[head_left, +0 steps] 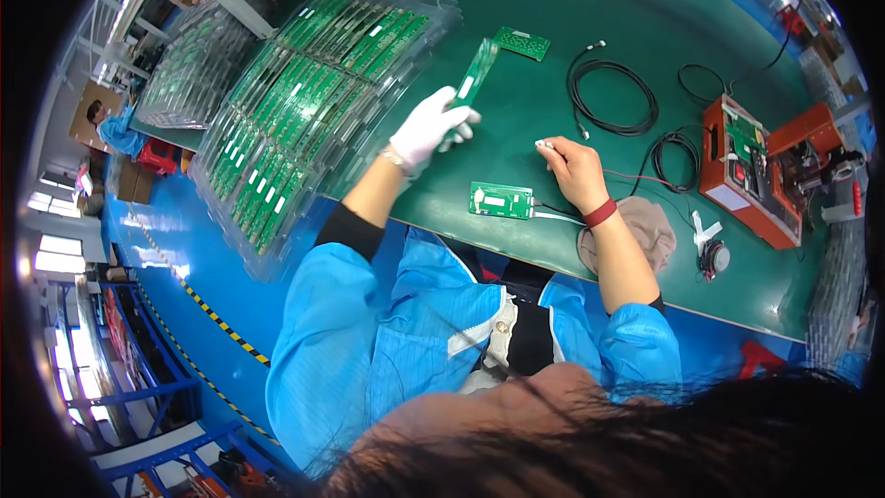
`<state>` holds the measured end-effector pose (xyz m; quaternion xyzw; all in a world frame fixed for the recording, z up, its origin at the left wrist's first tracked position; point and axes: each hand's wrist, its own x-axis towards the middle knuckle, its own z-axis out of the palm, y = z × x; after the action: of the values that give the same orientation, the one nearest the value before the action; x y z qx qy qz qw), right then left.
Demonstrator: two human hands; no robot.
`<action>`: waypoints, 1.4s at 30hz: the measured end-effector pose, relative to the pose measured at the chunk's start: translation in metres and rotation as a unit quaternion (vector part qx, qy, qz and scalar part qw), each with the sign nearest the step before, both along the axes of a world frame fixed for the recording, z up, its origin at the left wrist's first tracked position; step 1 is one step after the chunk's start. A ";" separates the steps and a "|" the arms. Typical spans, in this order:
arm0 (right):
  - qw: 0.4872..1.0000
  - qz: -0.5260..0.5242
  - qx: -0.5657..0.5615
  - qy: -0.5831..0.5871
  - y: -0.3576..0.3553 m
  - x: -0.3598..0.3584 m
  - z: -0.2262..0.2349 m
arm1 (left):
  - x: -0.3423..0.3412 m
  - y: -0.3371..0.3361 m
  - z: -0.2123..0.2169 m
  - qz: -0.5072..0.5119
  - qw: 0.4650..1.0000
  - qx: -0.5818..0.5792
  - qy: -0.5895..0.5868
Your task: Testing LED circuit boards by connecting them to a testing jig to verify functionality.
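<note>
Holding with white-gloved left hand (pixel 433 131) a slim-looking green circuit board (pixel 477 76). Gripped by its near end, slanting forward and a little rightward out of the fingers; blurred toward the far end. Seen against green tabletop (pixel 442 201).

With ungloved right hand (pixel 578 171), well apart from the left and slightly nearer the body: fingers drawn in narrow. At thumb and index tips, a small white bit (pixel 542 144); too small to identify, cannot tell whether pinched or worn. Around right wrist, a dark red band (pixel 601 213).

Between the hands but nearer the body, lying flat: a second board (pixel 501 200), joined at its right end to a pale cable (pixel 556 215) leading toward right wrist. Just past the far end of the held piece: a third board (pixel 523 43), also flat.

Left of left hand: clear plastic trays (pixel 426 14), loaded with rows of green boards (pixel 304 83).

Beyond right hand: a coiled black cable (pixel 652 97). Well to its right: an orange-red device (pixel 772 227), bearing another green board. Partly behind right forearm: a beige cloth item (pixel 653 226); farther right, near it, a small round part (pixel 715 258).

Far left, past the trays: a person in blue (pixel 118 131).
</note>
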<state>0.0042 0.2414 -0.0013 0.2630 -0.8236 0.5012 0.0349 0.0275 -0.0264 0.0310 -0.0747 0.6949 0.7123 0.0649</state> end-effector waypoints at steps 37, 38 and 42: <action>0.991 0.079 0.051 -0.095 -0.001 -0.003 0.002 | -0.031 0.102 -0.034 -0.101 0.957 0.267 0.050; 0.993 0.074 0.045 -0.078 -0.002 -0.002 0.000 | -0.030 0.103 -0.033 -0.096 0.959 0.262 0.055; 0.996 0.057 0.039 -0.050 -0.007 -0.001 -0.004 | -0.028 0.108 -0.034 -0.080 0.961 0.251 0.078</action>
<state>0.0032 0.2342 -0.0052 0.2854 -0.8270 0.4822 -0.0457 -0.0001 0.0811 -0.0028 0.0556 0.5002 0.8600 0.0843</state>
